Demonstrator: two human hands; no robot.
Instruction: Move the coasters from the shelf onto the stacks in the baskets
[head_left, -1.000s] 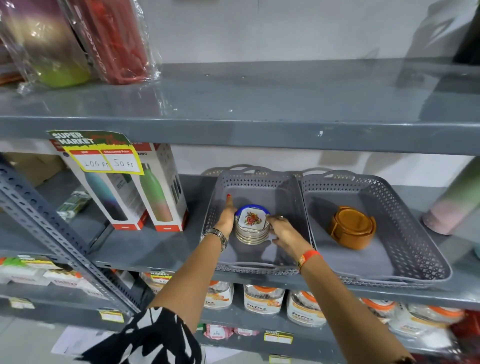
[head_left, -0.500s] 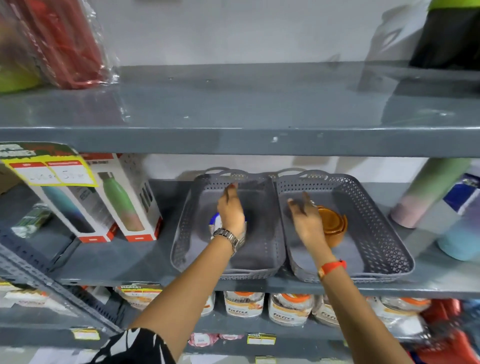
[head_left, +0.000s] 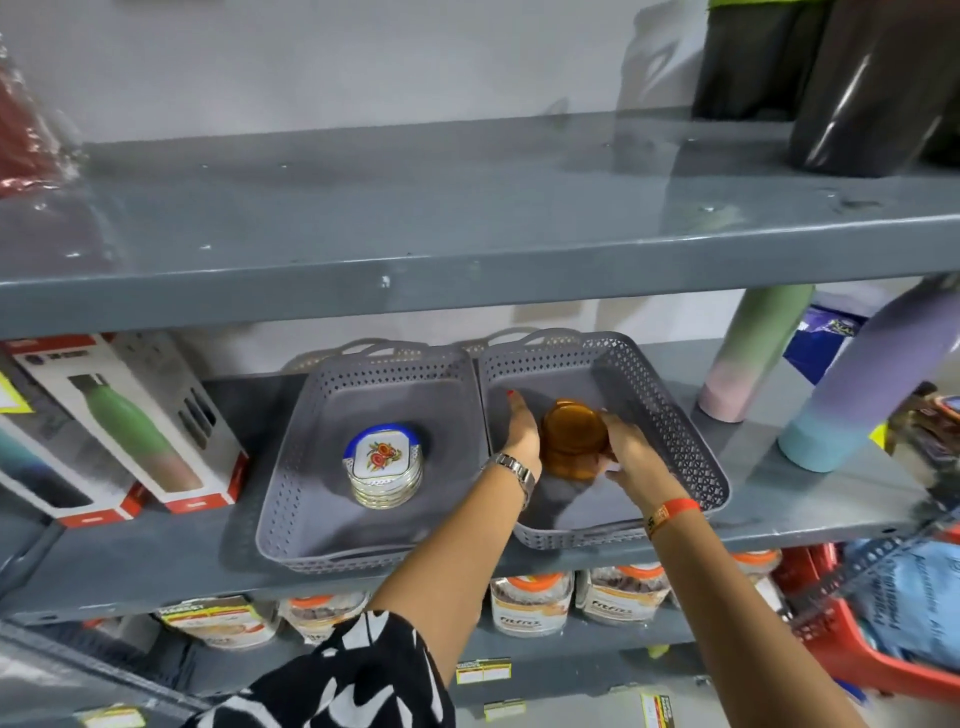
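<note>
Two grey baskets sit side by side on the shelf (head_left: 156, 551); the left basket (head_left: 291, 499) holds one stack of white coasters (head_left: 383, 465); in the right basket (head_left: 696, 457), the left hand (head_left: 522, 431) and right hand (head_left: 626, 449) both grip one brown coaster stack (head_left: 571, 436) between them.

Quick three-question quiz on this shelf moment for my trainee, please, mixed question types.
1. True or false: both hands are at the stack of amber round coasters in the right grey perforated plastic basket.
2. Which basket holds the stack of white square floral coasters? A) left grey perforated basket B) right basket
3. Fill in: the left hand wears a metal ____ at its wrist; the right hand an orange band.

Key: 1 true; 2 A; 3 watch.
</note>
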